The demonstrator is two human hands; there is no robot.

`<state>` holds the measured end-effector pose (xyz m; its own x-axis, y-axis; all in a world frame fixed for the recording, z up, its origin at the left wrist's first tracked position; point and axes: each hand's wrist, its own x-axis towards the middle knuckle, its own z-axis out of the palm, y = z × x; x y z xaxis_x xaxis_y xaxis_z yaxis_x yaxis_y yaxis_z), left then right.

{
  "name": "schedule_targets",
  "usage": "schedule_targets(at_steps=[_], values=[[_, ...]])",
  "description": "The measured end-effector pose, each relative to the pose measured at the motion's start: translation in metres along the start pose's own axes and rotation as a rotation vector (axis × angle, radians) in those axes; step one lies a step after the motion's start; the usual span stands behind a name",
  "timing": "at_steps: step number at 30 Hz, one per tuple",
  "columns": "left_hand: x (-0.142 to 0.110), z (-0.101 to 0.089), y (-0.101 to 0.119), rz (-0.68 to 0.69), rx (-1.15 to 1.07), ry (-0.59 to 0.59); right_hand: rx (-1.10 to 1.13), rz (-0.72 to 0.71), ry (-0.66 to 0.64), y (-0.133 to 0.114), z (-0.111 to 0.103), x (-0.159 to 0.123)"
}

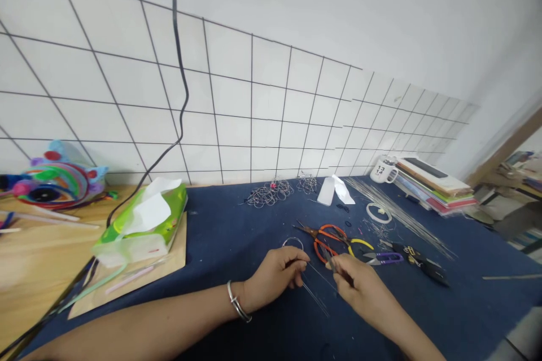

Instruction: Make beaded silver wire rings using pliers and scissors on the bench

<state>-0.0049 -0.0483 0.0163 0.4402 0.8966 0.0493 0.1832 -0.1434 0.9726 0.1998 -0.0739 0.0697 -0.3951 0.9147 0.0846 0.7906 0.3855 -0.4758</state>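
My left hand point(277, 273), with a silver bangle at the wrist, is closed in a pinch on thin metal wire point(314, 298). The wire's loose ends reach down to the right, and a round wire loop point(293, 240) rises behind the fingers. My right hand point(359, 287) is wrapped round a slim grey metal tool point(328, 258); its handle is hidden, so I cannot tell its kind. The tool's tip points up and left, apart from my left fingers. Just beyond it lie orange-handled scissors point(317, 248) and a yellow-handled tool point(359, 243).
Purple thread snips point(389, 258) and black pliers point(423, 265) lie to the right. Tangled wire pieces point(269, 193), a ring of white cord point(378, 213) and long straight wires point(398, 214) are farther back. A mug point(381, 171) stands near the wall; a tissue pack point(169, 211) lies left.
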Motion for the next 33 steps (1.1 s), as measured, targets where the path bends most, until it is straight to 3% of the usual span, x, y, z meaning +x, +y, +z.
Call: schedule_targets(at_steps=[4,8,18,24,29,33], values=[[0.003,-0.008,-0.002,0.206,0.342,-0.033,-0.13,0.014,-0.041,0.011,0.009,0.003],[0.003,-0.012,-0.004,0.294,0.523,-0.049,-0.202,0.039,-0.046,0.018,0.019,0.009],[0.005,-0.012,-0.01,0.358,0.64,-0.146,-0.118,-0.019,-0.198,0.016,-0.005,0.025],[0.003,-0.011,-0.005,0.457,0.666,-0.276,-0.173,-0.042,-0.279,0.013,-0.019,0.033],[0.002,-0.011,-0.007,0.516,0.727,-0.304,-0.198,-0.079,-0.392,0.018,-0.004,0.035],[0.001,-0.01,-0.008,0.541,0.787,-0.3,-0.176,-0.088,-0.368,0.02,0.015,0.035]])
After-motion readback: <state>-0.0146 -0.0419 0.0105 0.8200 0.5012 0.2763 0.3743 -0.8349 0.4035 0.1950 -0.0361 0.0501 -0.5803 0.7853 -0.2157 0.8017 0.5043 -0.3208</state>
